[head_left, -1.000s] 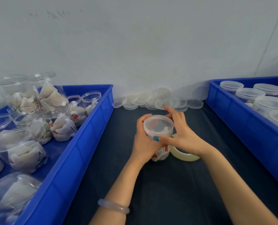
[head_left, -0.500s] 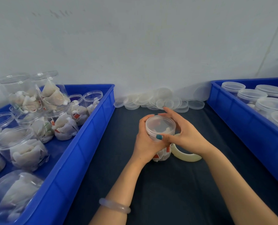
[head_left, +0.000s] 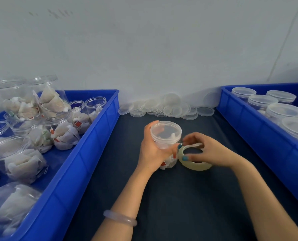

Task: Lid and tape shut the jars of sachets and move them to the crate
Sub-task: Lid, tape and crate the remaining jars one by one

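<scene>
Head view. Curling the left grip round one jar of sachets, thumb and fingers closing on its wall, with the lid already on top and the base down on the dark bench near its middle. Pinching the rim of one tape roll with the right grip, thumb outside, curled fingers over the top, with the roll just beside the jar. Wearing one pale bangle on the left wrist.

Flanking the bench with two blue crates: holding at least nine open jars of sachets in the left crate, two stacked on others, and at least six lidded jars in the right crate. Heaping loose lids against the wall, overlapping too much for counting.

Blurring at the right fingertips, hiding any lifted tape end. Cutting off both crates at the frame edges.
</scene>
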Demonstrator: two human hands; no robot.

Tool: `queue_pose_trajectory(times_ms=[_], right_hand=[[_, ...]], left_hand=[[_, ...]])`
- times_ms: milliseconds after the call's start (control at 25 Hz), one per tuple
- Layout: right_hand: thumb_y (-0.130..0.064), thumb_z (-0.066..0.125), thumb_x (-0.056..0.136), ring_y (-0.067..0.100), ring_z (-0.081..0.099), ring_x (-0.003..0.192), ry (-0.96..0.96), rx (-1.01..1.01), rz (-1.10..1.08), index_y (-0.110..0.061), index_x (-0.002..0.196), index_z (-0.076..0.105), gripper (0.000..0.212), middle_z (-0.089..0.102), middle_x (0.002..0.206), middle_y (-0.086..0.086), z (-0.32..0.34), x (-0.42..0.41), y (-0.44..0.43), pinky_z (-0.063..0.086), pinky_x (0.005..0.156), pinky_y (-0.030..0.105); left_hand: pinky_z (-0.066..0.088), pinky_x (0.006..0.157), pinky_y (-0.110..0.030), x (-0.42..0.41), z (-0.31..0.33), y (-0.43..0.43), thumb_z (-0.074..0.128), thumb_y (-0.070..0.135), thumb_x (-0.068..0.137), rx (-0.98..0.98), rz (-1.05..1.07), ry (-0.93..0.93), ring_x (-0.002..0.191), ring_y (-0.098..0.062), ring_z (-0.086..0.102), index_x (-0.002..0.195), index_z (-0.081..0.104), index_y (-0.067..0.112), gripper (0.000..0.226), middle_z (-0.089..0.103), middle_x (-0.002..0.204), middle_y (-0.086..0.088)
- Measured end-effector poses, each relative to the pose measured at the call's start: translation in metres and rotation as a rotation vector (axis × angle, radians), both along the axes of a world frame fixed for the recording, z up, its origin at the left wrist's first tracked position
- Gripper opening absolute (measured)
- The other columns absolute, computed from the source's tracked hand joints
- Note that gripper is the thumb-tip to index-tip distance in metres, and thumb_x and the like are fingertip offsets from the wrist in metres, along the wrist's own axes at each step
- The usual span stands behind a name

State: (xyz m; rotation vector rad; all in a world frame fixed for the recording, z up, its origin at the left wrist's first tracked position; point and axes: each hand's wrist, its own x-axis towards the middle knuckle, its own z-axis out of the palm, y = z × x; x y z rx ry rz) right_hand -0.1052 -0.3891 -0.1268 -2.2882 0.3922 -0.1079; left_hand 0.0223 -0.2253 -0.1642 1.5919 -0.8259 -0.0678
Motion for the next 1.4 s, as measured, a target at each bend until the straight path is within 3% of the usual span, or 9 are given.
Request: queue_pose_trajectory(times_ms=[160,360,440,560,640,760,960,1240,1400], right_hand=[[-0.063,0.079,0.066,0.006,0.030,0.110,0.328,-0.505,-0.050,-0.044,0.107,0.050,0.054,0.044,0.108,-0.024,-0.018,-0.016,-0.011,0.028,0.090,0.030],[-0.042,0.057,0.095,0.011,0.046,0.113,0.135,-0.476,-0.022,-0.034,0.095,0.050,0.010,0.056,0.100,-0.016,-0.021,-0.015,-0.004,0.032,0.102,0.030],[-0.039,0.045,0.101,0.014,0.058,0.089,-0.003,-0.359,-0.107,-0.029,0.099,0.044,0.010,0.063,0.086,-0.009,-0.017,-0.017,0.000,0.049,0.086,0.038],[-0.036,0.040,0.103,0.013,0.053,0.065,-0.398,-0.175,-0.293,-0.028,0.105,0.046,0.010,0.059,0.082,-0.005,-0.007,-0.018,0.012,0.046,0.060,0.038],[-0.032,0.039,0.102,0.011,0.049,0.072,-0.609,-0.091,-0.251,-0.026,0.114,0.048,0.016,0.054,0.084,-0.013,-0.005,-0.016,0.024,0.041,0.064,0.030],[-0.025,0.038,0.099,0.010,0.048,0.092,-0.735,-0.238,-0.152,-0.022,0.124,0.049,0.027,0.049,0.101,-0.020,-0.011,-0.010,0.046,0.036,0.080,0.019],[-0.031,0.036,0.103,-0.006,0.044,0.099,-0.780,-0.442,-0.126,-0.015,0.122,0.052,0.030,0.042,0.101,-0.032,-0.013,-0.005,0.057,0.031,0.087,0.010],[-0.028,0.039,0.100,0.003,0.044,0.089,-0.776,-0.501,-0.115,-0.011,0.121,0.056,0.032,0.055,0.101,-0.010,-0.015,-0.003,0.061,0.028,0.090,0.011],[-0.027,0.040,0.099,0.005,0.043,0.087,-0.762,-0.560,-0.131,-0.009,0.119,0.057,0.032,0.055,0.101,-0.008,-0.014,-0.003,0.061,0.027,0.087,0.013]], left_hand=[[0.040,0.087,-0.001,0.001,0.000,-0.001,0.080,0.077,0.046,-0.019,0.007,-0.036,0.115,0.017,0.046,0.135,0.032,0.041,0.107,0.048,0.125,0.029],[0.041,0.097,-0.009,0.000,0.000,0.002,0.059,0.095,0.049,-0.051,0.015,-0.081,0.123,0.013,0.046,0.148,0.021,0.030,0.124,0.040,0.138,0.033],[0.037,0.106,-0.014,-0.004,0.001,0.005,0.051,0.091,0.064,-0.084,0.053,-0.132,0.135,0.002,0.041,0.150,0.026,0.023,0.113,0.040,0.150,0.011],[0.040,0.112,-0.033,-0.007,0.005,0.004,0.049,0.060,0.094,-0.091,0.175,-0.378,0.139,-0.008,0.040,0.144,0.043,0.020,0.065,0.045,0.149,0.002],[0.038,0.113,-0.036,-0.011,0.007,0.001,0.055,0.043,0.097,-0.096,0.228,-0.579,0.138,-0.011,0.042,0.140,0.053,0.015,0.051,0.050,0.146,0.002],[0.037,0.111,-0.035,-0.018,0.007,-0.003,0.059,0.039,0.097,-0.131,0.230,-0.750,0.132,-0.014,0.049,0.134,0.060,0.012,0.046,0.058,0.137,0.000],[0.050,0.095,-0.044,-0.025,0.010,0.000,0.060,0.038,0.096,-0.240,0.280,-0.651,0.116,-0.010,0.057,0.129,0.060,0.016,0.040,0.065,0.122,0.003],[0.056,0.077,-0.044,-0.027,0.015,0.002,0.080,0.009,0.082,-0.354,0.364,-0.708,0.096,-0.011,0.064,0.115,0.070,0.017,0.036,0.068,0.107,0.007],[0.056,0.079,-0.036,-0.033,0.023,0.006,0.079,0.019,0.082,-0.417,0.293,-0.387,0.089,-0.009,0.068,0.097,0.073,0.028,0.018,0.072,0.094,0.016]])
